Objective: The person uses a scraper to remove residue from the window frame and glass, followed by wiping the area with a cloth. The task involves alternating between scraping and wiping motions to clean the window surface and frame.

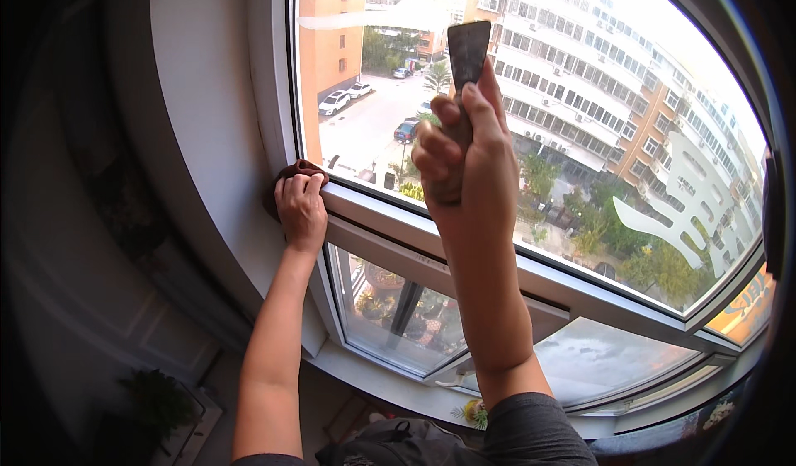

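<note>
A scraper with a flat, flared dark blade stands blade-up in front of the upper window pane. My right hand is closed round its handle, the thumb laid along it toward the blade. Whether the blade touches the glass I cannot tell. At the lower left corner of that pane, my left hand presses a dark brown cloth against the window frame. Its fingers are curled over the cloth, which is partly hidden beneath them.
White remnants of a sticker cling to the glass at the right. Below the frame are lower panes and a curved white sill. A yellow-and-green plant is near the sill. Another plant stands at the lower left.
</note>
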Demonstrator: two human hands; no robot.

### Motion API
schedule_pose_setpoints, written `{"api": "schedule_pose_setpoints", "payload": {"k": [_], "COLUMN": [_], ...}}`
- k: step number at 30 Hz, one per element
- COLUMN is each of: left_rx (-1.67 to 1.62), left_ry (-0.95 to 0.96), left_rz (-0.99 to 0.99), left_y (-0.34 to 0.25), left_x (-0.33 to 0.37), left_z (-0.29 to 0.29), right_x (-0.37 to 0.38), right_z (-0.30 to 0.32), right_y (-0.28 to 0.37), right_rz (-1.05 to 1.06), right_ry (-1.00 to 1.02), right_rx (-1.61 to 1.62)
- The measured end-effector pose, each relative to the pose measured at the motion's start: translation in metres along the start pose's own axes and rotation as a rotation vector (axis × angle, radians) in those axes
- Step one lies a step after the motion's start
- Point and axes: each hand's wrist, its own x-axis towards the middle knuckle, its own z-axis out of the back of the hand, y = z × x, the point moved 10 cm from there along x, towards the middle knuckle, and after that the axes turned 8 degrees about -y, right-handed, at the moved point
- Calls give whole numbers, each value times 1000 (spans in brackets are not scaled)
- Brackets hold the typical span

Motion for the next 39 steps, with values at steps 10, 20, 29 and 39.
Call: {"api": "schedule_pose_setpoints", "payload": {"k": [10, 20, 29, 39], "left_rx": [38, 39, -58, -42], "left_ry": [17, 35, 20, -7], "left_rz": [11, 13, 26, 21], "left_y": [3, 6, 7, 4], "left_x": [-3, -2, -2, -1], "left_z": [-3, -3, -5, -2], "right_x": [-4, 1, -3, -3], "right_z": [-1, -11, -3, -2], "right_y": [-4, -11, -20, -23], "right_rz": [-12, -1, 36, 22], "right_ry": [-51, -36, -73, -66], "right_rx": [13, -3, 43, 4]}}
